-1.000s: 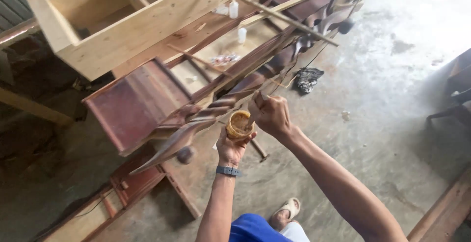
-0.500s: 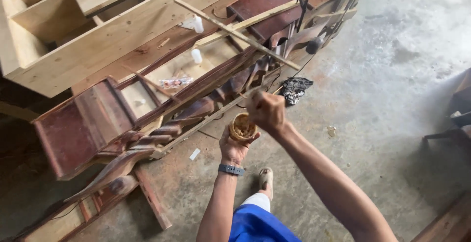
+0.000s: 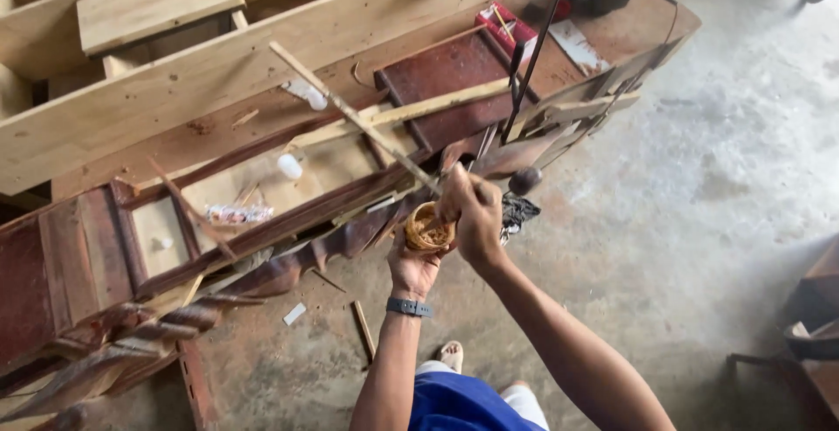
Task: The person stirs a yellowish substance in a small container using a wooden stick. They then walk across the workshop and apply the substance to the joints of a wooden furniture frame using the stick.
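One small round cup (image 3: 427, 228) of brownish paste sits cradled in the left hand (image 3: 412, 263), fingers wrapped under it, above the concrete floor (image 3: 699, 186). The right hand (image 3: 476, 214) is clenched on one thin stick (image 3: 363, 125) dipped into it, beside one dark carved furniture frame (image 3: 218, 247).

Open passage to the right: bare concrete floor (image 3: 699, 186), unobstructed up to the dark furniture edge (image 3: 808, 326) at far right. Blocked to the left and ahead by stacked dark wooden frames (image 3: 262, 239), a pale timber beam (image 3: 218, 72) and a slanting thin stick (image 3: 358, 121). Narrowed above by an upright dark rod (image 3: 535, 46). Scattered offcuts (image 3: 363, 326) below.
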